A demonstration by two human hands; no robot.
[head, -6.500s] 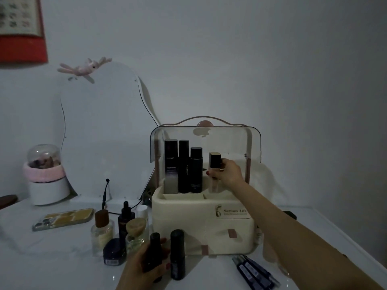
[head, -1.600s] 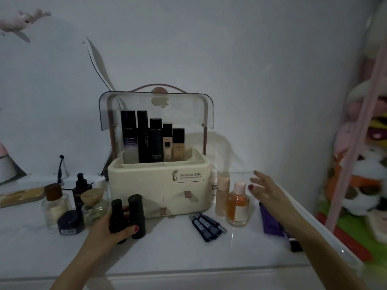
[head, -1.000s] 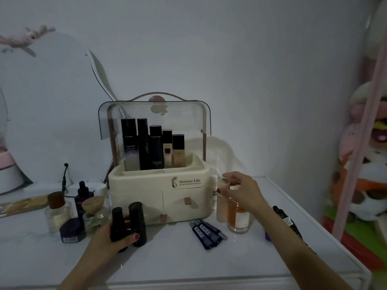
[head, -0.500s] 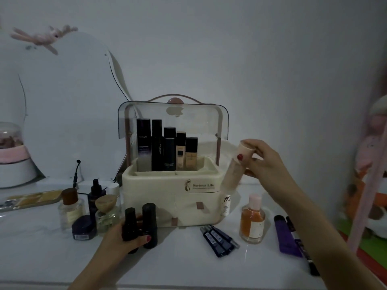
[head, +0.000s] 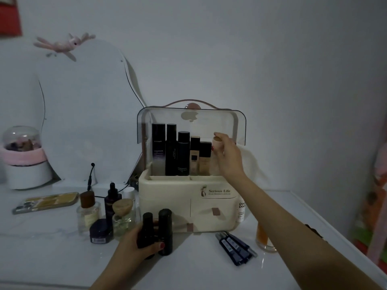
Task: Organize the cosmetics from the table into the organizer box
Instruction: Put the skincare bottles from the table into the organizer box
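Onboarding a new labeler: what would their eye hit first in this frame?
First the cream organizer box mid-table, clear lid up, with a row of dark and beige bottles standing in its top tray. Next the right hand holding a pale pink tube at the row's right end. Then the left hand in front, gripping a black bottle beside another.

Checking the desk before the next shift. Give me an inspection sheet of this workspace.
Surface: white table, marbled, dimly lit.
Job's things: organizer box, lid up, five bottles standing inside; pale bottle at its right end; two black bottles in front.
Clutter: phone, perfume bottles, dark jar, dark pens, orange bottle.
Hands: right hand holds the pale bottle; left hand grips one black bottle.
Cables: black cable.
Surroundings: mirror, wall.
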